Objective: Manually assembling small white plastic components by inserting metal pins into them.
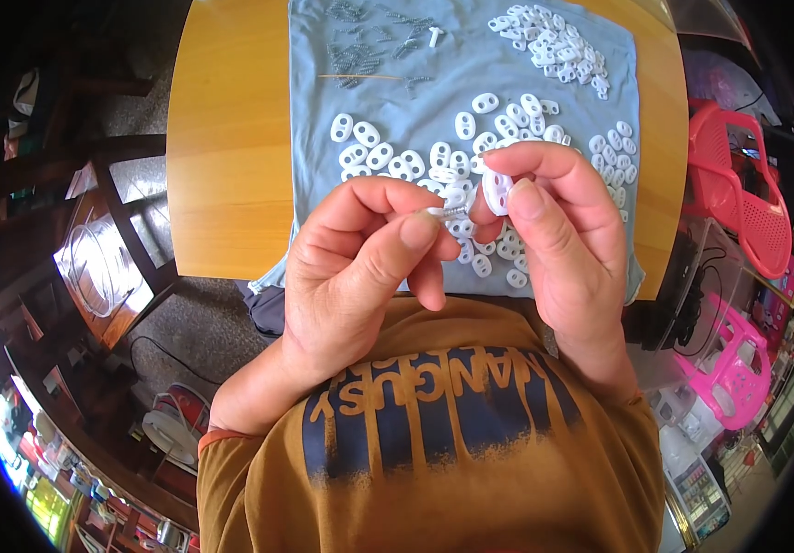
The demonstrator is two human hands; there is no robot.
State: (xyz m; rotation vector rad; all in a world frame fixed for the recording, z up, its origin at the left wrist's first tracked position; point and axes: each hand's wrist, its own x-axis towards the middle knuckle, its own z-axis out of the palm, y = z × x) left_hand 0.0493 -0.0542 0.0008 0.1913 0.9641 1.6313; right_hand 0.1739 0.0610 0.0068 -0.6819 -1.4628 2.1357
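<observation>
Between the thumb and index finger of my left hand (360, 253) is a small metal coil spring (453, 213), with a bit of white at its pinched end. My right hand (568, 230) grips a white plastic oval cord-lock piece (497, 194) with two holes, tilted on edge. The spring's free end points toward that piece; a narrow gap seems to part them. Below and beyond my hands, many similar white oval pieces (458, 164) lie scattered on a blue-grey cloth (314, 101). Fingers hide part of the held piece.
Loose springs (355, 55) lie at the cloth's far left, near a white T-shaped piece (435, 37) and a thin stick (360, 76). White parts are heaped (563, 51) at far right; another group (614, 152) sits nearer. The wooden table (231, 138) shows beside the cloth; red chairs (738, 184) stand right.
</observation>
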